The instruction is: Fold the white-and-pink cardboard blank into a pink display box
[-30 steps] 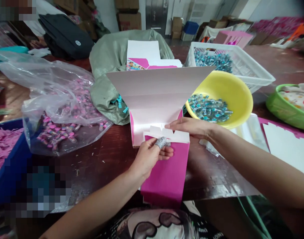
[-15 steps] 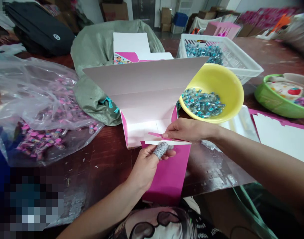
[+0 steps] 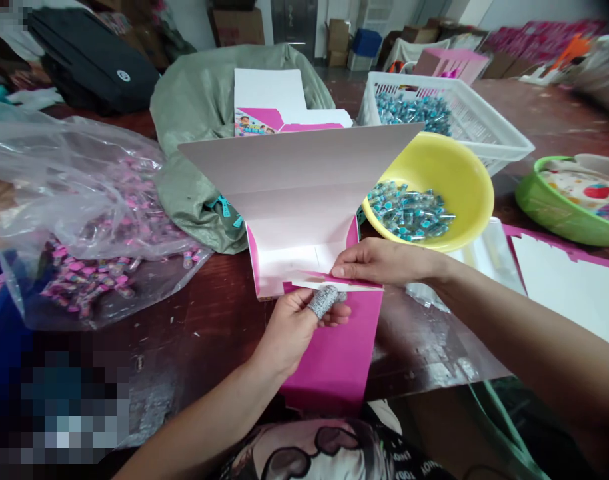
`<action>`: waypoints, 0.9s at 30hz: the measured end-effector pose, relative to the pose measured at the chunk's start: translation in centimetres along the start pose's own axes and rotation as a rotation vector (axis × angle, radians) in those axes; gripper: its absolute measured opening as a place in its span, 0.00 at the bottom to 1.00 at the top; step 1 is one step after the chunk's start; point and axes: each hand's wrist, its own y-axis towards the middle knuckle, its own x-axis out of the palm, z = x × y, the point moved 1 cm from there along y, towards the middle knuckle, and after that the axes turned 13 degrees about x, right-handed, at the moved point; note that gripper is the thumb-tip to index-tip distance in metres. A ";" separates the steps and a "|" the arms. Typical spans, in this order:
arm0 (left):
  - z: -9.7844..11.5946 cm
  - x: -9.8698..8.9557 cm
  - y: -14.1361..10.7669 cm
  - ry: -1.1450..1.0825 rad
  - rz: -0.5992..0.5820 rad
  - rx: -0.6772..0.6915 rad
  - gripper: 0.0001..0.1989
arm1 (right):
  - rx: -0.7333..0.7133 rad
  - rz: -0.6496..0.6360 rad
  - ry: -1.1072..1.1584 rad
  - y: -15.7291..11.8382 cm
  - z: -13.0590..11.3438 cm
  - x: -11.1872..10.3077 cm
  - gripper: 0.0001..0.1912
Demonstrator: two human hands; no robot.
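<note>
In front of me stands a pink-and-white cardboard box (image 3: 304, 200), its tall back panel raised and its white inside facing me. My left hand (image 3: 304, 317), with grey wrapping on a digit, grips the near folded edge from below. On that same near edge, my right hand (image 3: 369, 261) pinches a folded pink flap (image 3: 329, 278) from above. A magenta panel (image 3: 334, 360) of the box hangs down toward my body beneath both hands. Some of my fingertips are hidden behind the cardboard.
To the right are a yellow bowl (image 3: 464, 193) of small blue-capped vials, a white basket (image 3: 499, 143) and a green bowl (image 3: 559, 213). Left lies a clear plastic bag (image 3: 74, 160) with pink-capped vials. Behind the box, a grey-green sack (image 3: 194, 100) stands near flat cardboard (image 3: 269, 90).
The pink flap under my right hand has been pressed lower against the near edge. My left hand keeps its grip, and the whole view has shifted slightly.
</note>
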 end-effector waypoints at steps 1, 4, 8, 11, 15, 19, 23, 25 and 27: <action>0.2 0.1 -0.1 0.018 -0.015 0.002 0.07 | 0.001 0.013 -0.017 0.1 -0.2 0.0 0.21; 0.5 0.0 -0.3 0.032 -0.046 -0.007 0.07 | 0.029 0.029 -0.056 0.2 -0.6 -0.1 0.18; 0.1 -0.7 -0.4 -0.057 0.000 -0.092 0.11 | 0.009 0.015 -0.025 0.0 -0.7 0.2 0.17; -0.3 -0.9 -0.4 -0.110 0.024 -0.093 0.13 | 0.003 0.001 0.066 0.1 -0.8 0.9 0.20; 0.4 -1.7 -1.6 -0.036 -0.010 0.079 0.10 | 0.048 0.006 0.184 -0.3 -0.8 0.7 0.21; 1.5 -6.6 -4.4 0.486 0.255 0.467 0.11 | 0.091 0.176 0.423 -3.2 1.6 -0.5 0.19; 1.3 -12.2 -5.3 0.446 0.703 0.619 0.26 | 0.059 0.599 0.874 -4.8 4.8 2.9 0.18; 1.0 -13.1 -4.4 0.180 0.614 0.423 0.25 | 0.051 0.638 1.025 -3.7 5.5 7.3 0.18; 1.3 -12.9 -3.1 -0.036 0.484 0.309 0.26 | 0.064 0.583 1.137 -2.3 5.7 12.4 0.16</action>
